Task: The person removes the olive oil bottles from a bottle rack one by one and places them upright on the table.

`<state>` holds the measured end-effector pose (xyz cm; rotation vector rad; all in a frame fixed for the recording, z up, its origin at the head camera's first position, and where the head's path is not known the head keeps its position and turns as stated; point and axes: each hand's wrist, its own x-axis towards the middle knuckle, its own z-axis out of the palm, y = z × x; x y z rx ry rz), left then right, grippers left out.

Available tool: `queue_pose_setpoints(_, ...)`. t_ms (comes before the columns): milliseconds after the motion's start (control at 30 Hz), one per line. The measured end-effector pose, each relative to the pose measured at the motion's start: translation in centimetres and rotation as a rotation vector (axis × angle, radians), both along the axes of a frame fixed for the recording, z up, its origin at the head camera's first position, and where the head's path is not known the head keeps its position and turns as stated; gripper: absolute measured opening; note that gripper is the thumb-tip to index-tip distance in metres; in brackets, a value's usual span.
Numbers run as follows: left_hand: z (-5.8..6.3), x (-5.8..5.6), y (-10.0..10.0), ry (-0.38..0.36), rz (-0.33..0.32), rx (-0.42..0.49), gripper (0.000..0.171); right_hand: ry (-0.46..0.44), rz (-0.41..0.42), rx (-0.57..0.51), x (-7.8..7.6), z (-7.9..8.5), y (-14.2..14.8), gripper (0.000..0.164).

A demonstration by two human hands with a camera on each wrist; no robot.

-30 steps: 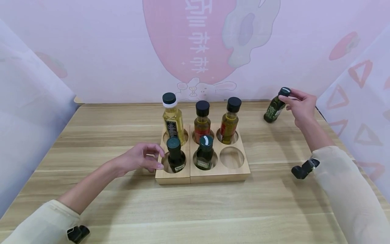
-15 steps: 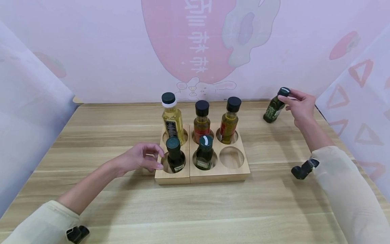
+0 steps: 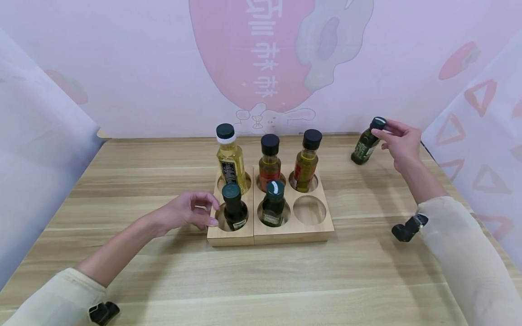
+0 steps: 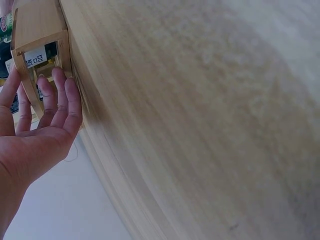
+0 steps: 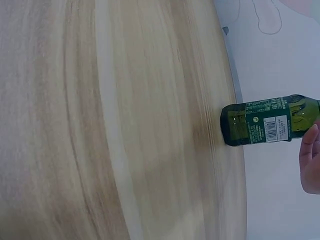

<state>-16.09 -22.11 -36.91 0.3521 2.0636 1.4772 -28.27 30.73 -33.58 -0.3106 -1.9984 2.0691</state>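
My right hand [image 3: 403, 141] pinches a small dark green glass bottle [image 3: 364, 147] just under its cap, at the back right of the table. In the right wrist view the bottle's base [image 5: 234, 125] is at the tabletop, near the far edge. My left hand [image 3: 188, 212] touches the left end of a wooden bottle rack [image 3: 293, 237], fingers loosely bent and thumb by the front left hole. Beside it a dark bottle [image 3: 235, 212] stands in that hole. Another dark green bottle [image 3: 273, 208] fills the front middle hole; the front right hole [image 3: 310, 211] is empty.
In the back row stand a tall pale-yellow oil bottle [image 3: 231, 164] and two black-capped bottles, one reddish [image 3: 270, 168], one golden [image 3: 306, 166]. Printed cloth [image 3: 155, 68] hangs behind and at both sides of the wooden table [image 3: 171, 280].
Almost nothing moves; the whole head view shifts very slightly to the left. Both hands keep their places, the right one with the green bottle.
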Motion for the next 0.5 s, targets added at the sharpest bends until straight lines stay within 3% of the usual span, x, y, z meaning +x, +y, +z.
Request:
queue_pose_setpoints(67, 0.0, 0.0, 0.0, -0.001, 0.000, 0.003, 0.038, 0.019, 0.011, -0.018, 0.2, -0.1, 0.1, 0.034)
queue_pose_setpoints(233, 0.0, 0.0, 0.0, -0.003, -0.004, 0.009, 0.038, 0.073, 0.025, -0.024, 0.8, -0.5, 0.2, 0.038)
queue_pose_setpoints(500, 0.0, 0.0, 0.0, 0.004, -0.010, 0.012, 0.038, 0.103, -0.027, 0.132, 2.2, -0.5, -0.4, 0.050)
